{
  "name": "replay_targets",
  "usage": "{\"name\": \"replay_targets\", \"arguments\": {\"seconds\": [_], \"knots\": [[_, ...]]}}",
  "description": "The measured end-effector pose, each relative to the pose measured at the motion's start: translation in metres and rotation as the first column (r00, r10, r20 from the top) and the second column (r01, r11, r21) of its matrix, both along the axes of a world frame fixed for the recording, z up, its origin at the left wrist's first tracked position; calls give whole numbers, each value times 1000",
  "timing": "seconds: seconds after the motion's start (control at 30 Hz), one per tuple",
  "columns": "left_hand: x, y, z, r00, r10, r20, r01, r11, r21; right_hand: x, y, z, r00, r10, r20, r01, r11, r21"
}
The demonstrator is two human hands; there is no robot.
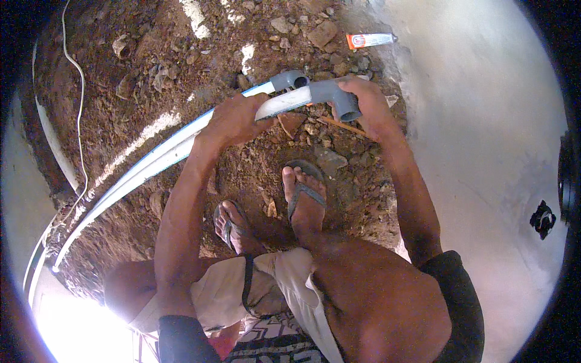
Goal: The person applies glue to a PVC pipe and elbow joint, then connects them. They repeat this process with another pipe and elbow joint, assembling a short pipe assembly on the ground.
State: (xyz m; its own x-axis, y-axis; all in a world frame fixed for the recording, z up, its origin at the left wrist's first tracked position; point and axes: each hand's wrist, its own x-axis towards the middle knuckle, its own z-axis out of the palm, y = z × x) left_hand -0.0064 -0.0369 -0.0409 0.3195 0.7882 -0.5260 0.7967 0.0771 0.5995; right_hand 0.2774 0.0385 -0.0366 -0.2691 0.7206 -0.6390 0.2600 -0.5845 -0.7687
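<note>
- Fingers of the left hand (236, 118) curl closed over the white pipe (283, 103)!
- Its long axis sweeps from lower left to upper right, into the grey elbow (327, 92), between the hands, mouth aimed at the lower edge!
- Right hand (371, 109), fingers bent round that elbow, gripping!

Both hands (239, 118) (372, 112) curl in a grip, bare forearms (181, 212) (414, 193) stretched forward, angling inward.
</note>
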Motion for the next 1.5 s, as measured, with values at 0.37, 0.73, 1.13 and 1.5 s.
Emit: {"name": "replay_targets", "arguments": {"seconds": [0.37,0.73,1.13,1.5], "knots": [[9,-23,-7,996,7,-86,4,991,133,-31,14,34,992,121,45,-108,968,-225],[21,-21,12,985,26,-173,-33,999,-37,-30,13,40,969,248,-4,-240,933,-267],[23,-31,6,989,69,-134,-70,998,3,-31,11,38,985,166,-40,-168,904,-393],[29,-24,15,979,54,-196,-79,989,-121,-33,17,43,975,197,-99,-221,855,-470]]}}
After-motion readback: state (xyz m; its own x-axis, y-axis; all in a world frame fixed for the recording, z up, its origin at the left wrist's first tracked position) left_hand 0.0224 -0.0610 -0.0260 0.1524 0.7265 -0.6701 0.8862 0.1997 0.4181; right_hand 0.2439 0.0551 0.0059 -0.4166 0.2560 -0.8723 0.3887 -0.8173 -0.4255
